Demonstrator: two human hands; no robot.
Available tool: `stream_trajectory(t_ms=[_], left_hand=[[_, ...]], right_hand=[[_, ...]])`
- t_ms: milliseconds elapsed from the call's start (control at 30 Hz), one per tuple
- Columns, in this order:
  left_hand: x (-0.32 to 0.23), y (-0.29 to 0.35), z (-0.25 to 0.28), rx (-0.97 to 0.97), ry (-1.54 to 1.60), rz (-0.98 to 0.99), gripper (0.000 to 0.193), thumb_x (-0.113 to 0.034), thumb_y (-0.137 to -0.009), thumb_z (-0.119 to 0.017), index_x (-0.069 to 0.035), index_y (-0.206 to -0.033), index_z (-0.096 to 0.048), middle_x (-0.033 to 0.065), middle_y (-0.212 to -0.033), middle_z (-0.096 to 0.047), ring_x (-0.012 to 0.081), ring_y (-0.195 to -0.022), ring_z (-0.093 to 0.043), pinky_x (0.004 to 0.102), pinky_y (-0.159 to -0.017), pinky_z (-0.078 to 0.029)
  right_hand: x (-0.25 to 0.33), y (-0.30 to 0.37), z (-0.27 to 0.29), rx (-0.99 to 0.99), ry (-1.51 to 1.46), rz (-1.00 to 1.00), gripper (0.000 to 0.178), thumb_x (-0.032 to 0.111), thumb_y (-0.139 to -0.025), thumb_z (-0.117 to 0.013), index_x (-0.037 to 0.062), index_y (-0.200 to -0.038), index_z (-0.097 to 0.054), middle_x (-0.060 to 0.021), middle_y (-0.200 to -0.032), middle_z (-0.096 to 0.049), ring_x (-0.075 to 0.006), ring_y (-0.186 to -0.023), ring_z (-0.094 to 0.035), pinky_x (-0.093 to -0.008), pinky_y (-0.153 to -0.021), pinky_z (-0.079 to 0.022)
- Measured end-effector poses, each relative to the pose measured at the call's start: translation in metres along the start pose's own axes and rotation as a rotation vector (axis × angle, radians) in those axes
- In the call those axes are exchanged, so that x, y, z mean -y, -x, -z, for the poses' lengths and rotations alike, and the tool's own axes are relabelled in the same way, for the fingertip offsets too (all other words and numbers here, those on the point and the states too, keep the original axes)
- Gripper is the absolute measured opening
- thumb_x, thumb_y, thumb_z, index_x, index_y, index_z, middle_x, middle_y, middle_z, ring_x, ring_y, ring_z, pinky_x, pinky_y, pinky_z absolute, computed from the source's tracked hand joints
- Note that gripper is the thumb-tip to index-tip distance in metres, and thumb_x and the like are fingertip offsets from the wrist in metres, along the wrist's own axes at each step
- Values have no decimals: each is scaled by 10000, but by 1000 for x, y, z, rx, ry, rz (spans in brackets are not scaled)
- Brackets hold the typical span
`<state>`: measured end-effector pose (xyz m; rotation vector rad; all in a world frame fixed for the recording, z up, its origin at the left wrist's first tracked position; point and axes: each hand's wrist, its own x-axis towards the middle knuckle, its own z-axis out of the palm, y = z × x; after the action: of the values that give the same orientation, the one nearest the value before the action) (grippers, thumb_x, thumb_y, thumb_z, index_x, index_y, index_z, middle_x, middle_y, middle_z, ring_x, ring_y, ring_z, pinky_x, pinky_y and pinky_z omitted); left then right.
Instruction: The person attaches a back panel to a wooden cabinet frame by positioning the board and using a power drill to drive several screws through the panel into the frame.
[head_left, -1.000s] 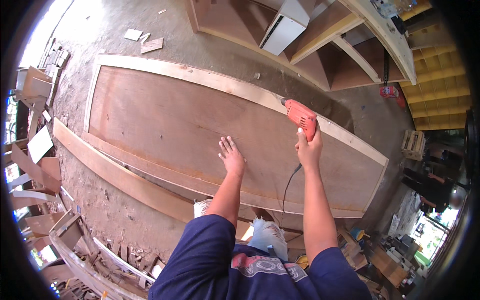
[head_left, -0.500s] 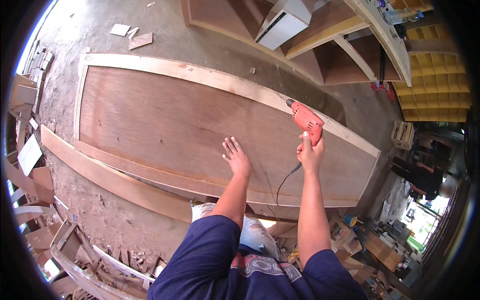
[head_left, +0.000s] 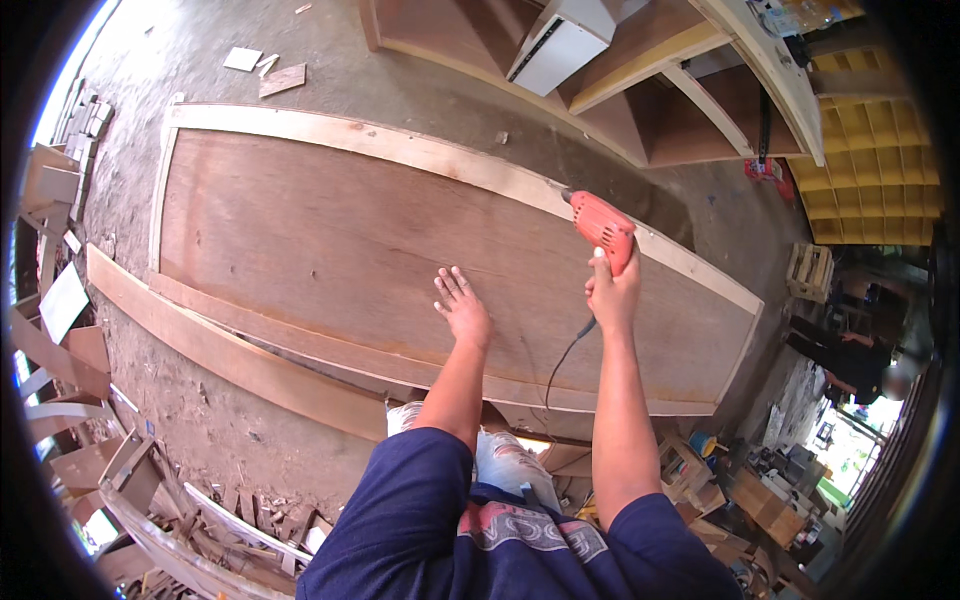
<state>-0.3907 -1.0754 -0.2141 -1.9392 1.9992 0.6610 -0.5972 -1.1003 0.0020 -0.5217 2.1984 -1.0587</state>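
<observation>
Red-orange power drill [head_left: 603, 222], gripped by my right fingers [head_left: 598, 270], hangs over the pale-edged brown wooden panel [head_left: 330, 220]; my left fingers [head_left: 452, 287] fan wide above it. Lettering [head_left: 530, 528] marks my navy shirt [head_left: 390, 510]; a brown wooden cabinet [head_left: 655, 71] stands beyond.

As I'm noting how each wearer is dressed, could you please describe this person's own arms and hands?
The left hand and right hand are gloveless, with nothing visible around the wrists. The forearms are bare up to short, plain navy-blue sleeves. Any rings are too small to make out.
</observation>
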Motion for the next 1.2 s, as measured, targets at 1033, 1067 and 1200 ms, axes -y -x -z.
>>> stream_trajectory(t_ms=[1033,1067,1200], left_hand=[[29,6,68,265,146,-196,1165,-426,-833,-846,-24,-1683,-159,216,-1761,-173,399,-1611,-241,638,-1249,-295],[51,-4,76,268,152,-181,1165,-426,-833,-846,-24,-1683,-159,216,-1761,-173,399,-1611,-241,638,-1249,-295],[161,-46,107,-81,178,-98,1143,-460,-824,-854,-56,-1681,-214,235,-1743,-208,404,-1610,-229,624,-1265,-266]], right_hand=[[34,12,1,-56,353,362,596,97,-897,-730,83,-1460,-536,-237,-1323,-698,-436,-1263,-647,-505,-1051,-533],[44,22,-9,-43,281,292,588,86,-897,-722,75,-1457,-544,-208,-1256,-711,-373,-1091,-677,-461,-928,-556],[63,65,-53,-21,143,178,543,73,-910,-697,36,-1437,-570,-96,-1003,-711,-127,-578,-615,-304,-526,-527]])
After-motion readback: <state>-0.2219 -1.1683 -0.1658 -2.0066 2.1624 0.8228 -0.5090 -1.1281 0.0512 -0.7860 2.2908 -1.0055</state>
